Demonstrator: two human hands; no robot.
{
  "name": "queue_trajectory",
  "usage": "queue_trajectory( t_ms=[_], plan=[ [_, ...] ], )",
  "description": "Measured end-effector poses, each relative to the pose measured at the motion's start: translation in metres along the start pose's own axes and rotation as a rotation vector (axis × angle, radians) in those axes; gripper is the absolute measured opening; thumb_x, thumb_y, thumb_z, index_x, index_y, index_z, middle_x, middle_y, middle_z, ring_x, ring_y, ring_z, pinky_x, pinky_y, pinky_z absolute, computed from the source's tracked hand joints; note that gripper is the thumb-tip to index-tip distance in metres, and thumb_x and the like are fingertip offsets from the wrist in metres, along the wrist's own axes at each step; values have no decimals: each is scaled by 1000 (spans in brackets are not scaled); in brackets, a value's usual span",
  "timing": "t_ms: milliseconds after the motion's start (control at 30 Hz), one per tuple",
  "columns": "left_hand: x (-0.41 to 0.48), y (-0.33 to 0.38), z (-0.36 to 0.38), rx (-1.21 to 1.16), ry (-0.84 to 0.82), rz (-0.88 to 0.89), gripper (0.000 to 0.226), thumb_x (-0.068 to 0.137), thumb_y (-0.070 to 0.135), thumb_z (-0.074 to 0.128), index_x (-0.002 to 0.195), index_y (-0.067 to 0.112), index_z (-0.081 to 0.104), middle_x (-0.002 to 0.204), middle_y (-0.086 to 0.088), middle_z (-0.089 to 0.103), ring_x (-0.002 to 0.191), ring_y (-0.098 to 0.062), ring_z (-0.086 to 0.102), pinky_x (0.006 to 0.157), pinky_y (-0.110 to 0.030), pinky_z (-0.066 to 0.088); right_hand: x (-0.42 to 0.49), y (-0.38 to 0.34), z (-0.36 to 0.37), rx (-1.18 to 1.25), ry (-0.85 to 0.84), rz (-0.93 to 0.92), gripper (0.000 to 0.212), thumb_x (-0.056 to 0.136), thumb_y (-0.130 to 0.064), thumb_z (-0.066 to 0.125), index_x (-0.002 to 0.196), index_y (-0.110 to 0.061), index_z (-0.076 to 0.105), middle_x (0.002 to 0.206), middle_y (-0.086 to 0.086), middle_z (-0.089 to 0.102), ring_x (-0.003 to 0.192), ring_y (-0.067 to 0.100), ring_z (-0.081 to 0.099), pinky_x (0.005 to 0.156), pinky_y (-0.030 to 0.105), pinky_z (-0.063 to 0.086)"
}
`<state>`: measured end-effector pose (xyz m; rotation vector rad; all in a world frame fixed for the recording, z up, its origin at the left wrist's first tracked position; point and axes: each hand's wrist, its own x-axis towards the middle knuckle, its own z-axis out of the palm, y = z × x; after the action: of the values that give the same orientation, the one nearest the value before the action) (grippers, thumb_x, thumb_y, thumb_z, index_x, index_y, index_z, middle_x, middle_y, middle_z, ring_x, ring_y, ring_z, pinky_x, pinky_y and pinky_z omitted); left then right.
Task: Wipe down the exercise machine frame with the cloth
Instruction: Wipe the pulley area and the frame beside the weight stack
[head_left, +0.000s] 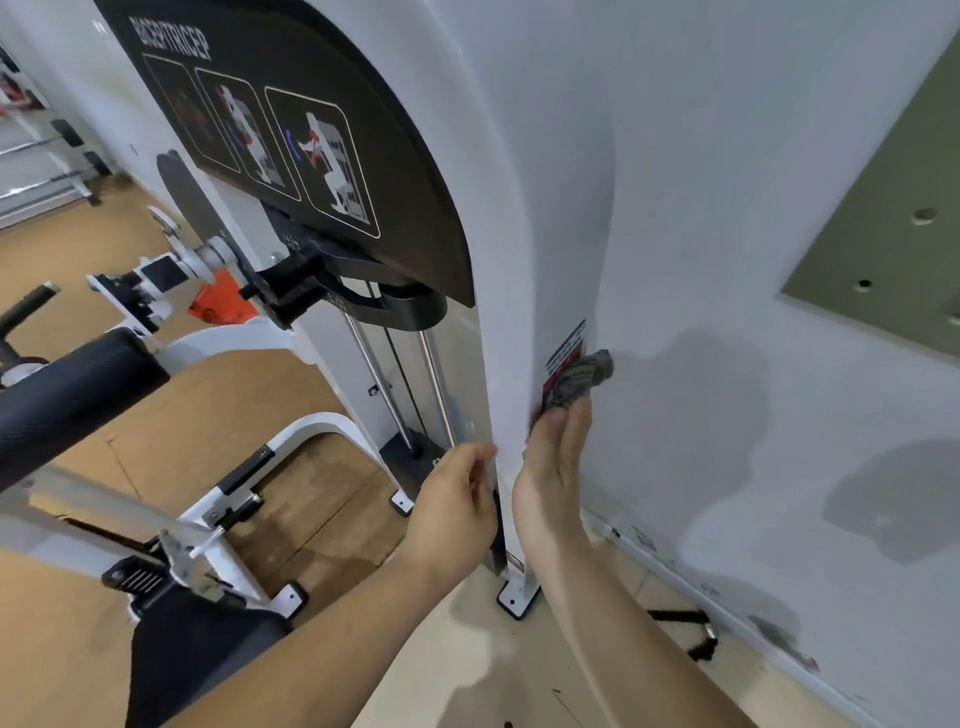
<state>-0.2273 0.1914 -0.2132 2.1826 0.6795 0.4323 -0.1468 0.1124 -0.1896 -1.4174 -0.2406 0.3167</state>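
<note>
White wall (779, 182) w/ green panel (883, 260), tan floor (57, 260)

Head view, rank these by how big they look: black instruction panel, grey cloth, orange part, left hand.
1. panel
2. left hand, nearer the camera
3. cloth and orange part: look alike, unranked
</note>
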Motion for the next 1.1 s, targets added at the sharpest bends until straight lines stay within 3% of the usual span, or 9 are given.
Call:
queue_trajectory(
  t_ms=[100,300,400,500,700,800,900,1000,1100],
  plan=[
    [3,-10,8,-35,-37,-25,28,97,6,51,116,23,63,103,13,67,98,-8,64,90,-33,55,1,20,0,23,27,9,64,103,-50,26,164,-37,11,154,-27,37,135,-18,39,108,9,36],
    [2,-23,9,35,-25,101,27,101,16,58,127,24,56,118,13,55,105,3,54,89,-13,42,4,81,-12,-40,61,212,66,94,-61,26,158,-50,15,158,-12,39,131,-4,47,108,25,35],
    [-8,-33,19,122,-124,209,62,104,24,53,159,17,26,161,5,32,149,-4,28,119,-25,30,2,74,-11,-54,50,165,55,96,-64,28,150,-58,19,153,-23,41,133,-11,44,113,28,36],
    [-19,-32,38,109,-164,171,76,107,28,45,162,24,-7,172,3,8,157,-6,6,126,-30,20,-1,58,-12,-97,24,42,67,99,-66,26,160,-45,13,160,-22,34,142,-7,38,116,26,36],
    [-27,-24,60,126,-16,79,69,108,22,43,162,21,1,171,5,4,155,3,-1,125,-19,11,14,76,-33,-261,-103,-46,67,101,-61,22,162,-44,2,172,-11,14,155,4,21,126,41,27],
    [-39,-38,75,218,-36,85,73,105,13,46,160,22,-2,169,7,-5,154,4,-9,122,-14,9,8,106,-42,-365,-203,77,77,93,-74,16,161,-44,-4,168,-19,2,158,6,7,129,34,12],
    [-46,-52,87,255,-43,59,85,98,2,50,162,21,-1,170,6,-9,155,0,-9,120,-11,12,10,124,-48,-380,-272,140,75,95,-69,21,161,-44,-6,166,-19,7,156,8,14,128,38,17],
    [-45,-56,90,311,-11,71,79,100,6,52,164,15,7,171,-1,3,157,-5,0,119,-9,5,11,117,-53,-363,-313,93,69,102,-66,19,161,-44,-9,162,-36,-7,149,-14,8,128,33,14],
    [-44,-61,98,251,19,33,70,104,16,51,164,16,15,170,3,14,156,-6,12,122,-14,14,13,116,-58,-358,-315,-26,72,95,-78,11,159,-50,-7,167,-27,-15,155,-6,-8,128,27,3]
  ],
)
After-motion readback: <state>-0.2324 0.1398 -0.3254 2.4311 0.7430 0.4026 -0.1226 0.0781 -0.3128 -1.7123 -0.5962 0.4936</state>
